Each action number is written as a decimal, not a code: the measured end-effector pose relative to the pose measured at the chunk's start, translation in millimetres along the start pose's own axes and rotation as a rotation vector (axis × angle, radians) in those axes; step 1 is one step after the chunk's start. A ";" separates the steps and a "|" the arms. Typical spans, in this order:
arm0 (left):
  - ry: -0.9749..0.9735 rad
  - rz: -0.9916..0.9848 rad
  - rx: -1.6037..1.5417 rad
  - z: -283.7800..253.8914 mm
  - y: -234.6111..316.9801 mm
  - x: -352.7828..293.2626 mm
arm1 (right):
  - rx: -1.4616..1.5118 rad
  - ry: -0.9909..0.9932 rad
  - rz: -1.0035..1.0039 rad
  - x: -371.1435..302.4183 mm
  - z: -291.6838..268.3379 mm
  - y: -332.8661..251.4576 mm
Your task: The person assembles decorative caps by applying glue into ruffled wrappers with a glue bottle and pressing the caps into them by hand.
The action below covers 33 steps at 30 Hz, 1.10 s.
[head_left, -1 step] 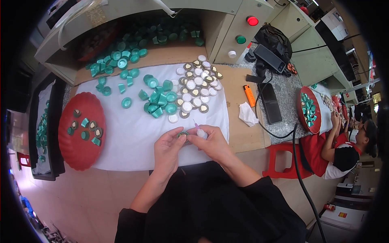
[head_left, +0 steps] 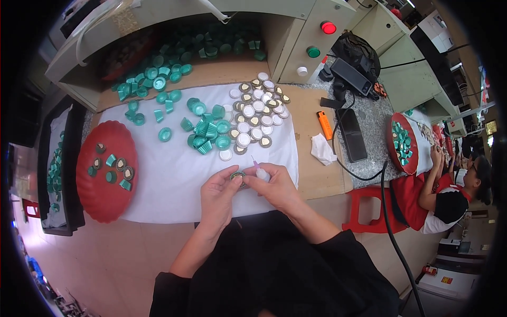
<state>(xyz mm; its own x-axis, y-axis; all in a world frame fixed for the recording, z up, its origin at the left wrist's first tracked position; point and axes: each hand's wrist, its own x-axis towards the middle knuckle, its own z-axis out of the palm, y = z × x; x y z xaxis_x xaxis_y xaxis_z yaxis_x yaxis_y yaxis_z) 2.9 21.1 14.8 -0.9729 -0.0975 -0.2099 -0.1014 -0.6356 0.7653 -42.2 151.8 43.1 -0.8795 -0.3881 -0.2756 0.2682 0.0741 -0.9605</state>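
My left hand [head_left: 217, 191] is closed, pinching a small round piece with a dark green rim [head_left: 237, 175] between thumb and fingers. The fingertips of my right hand [head_left: 279, 189] touch that piece too and partly cover it. Held in my right hand is a small whitish bottle [head_left: 262, 174] with a thin purple needle tip pointing up and away. Beyond my hands lies a heap of shiny green fluted cups [head_left: 203, 130]. Next to it, on the right, spread many round discs [head_left: 257, 106], some white, others dark-rimmed with a pale gold centre.
A red scalloped tray [head_left: 108, 198] on the left carries several cups and discs. Farther left is a black bin [head_left: 78, 206]. More cups fill a shelf recess [head_left: 185, 53]. On the right are an orange lighter [head_left: 325, 125], crumpled tissue [head_left: 322, 150], a phone [head_left: 352, 134], cables and a seated person [head_left: 422, 203].
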 end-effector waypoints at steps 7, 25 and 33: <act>0.086 0.026 -0.075 5.4 1.4 1.7 | 0.016 -0.009 -0.057 -3.4 -2.2 -0.6; 0.028 0.000 0.012 5.2 -2.0 1.8 | 0.015 -0.004 0.011 -1.5 -3.0 -0.6; 0.023 0.031 0.037 2.0 -1.2 0.1 | 0.048 0.018 0.035 1.5 -0.3 1.6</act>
<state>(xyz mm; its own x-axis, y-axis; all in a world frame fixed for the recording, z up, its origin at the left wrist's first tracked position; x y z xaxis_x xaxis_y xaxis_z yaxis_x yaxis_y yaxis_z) 2.5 23.4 15.0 -0.9706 -0.1349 -0.1995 -0.0792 -0.6035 0.7934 -43.2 151.6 41.1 -0.8761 -0.3691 -0.3103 0.3174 0.0429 -0.9473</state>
